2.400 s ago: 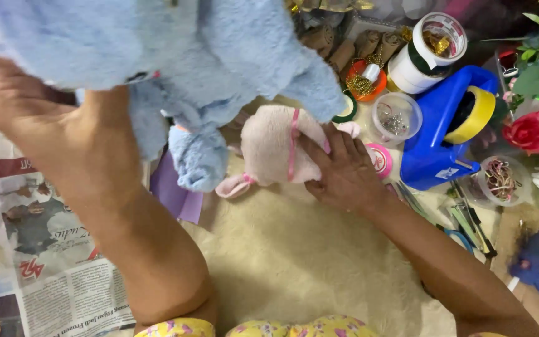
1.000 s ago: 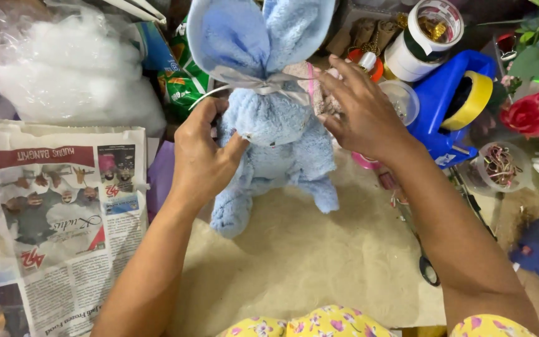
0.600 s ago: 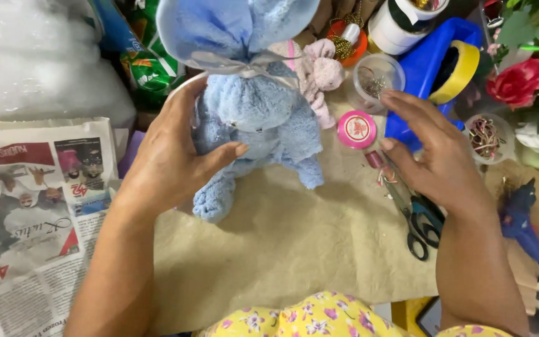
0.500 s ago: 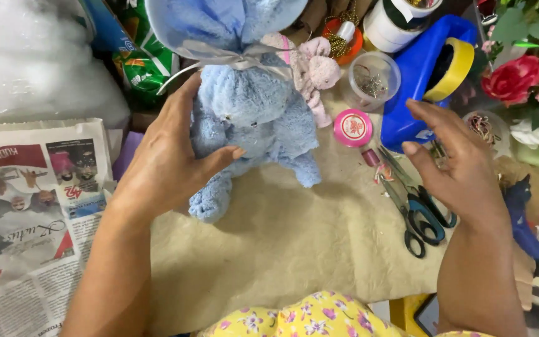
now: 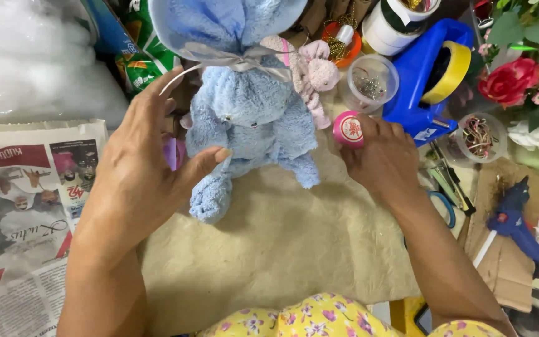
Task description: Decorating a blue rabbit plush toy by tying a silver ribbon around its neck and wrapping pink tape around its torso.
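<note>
Left hand, near left on the beige cloth mat, cups the side of the light-blue towel rabbit, thumb against its body. Right hand, right of the rabbit, fingers closed on the small round pink container. Blue tape dispenser stands beyond.

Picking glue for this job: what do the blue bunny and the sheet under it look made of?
Blue bunny: soft terry-like towel cloth, with a looped fuzzy nap and a satiny grey ribbon at the neck. Beige sheet: matte, fibrous and wrinkled, probably handmade-style paper or nonwoven fabric; I cannot tell which.
</note>
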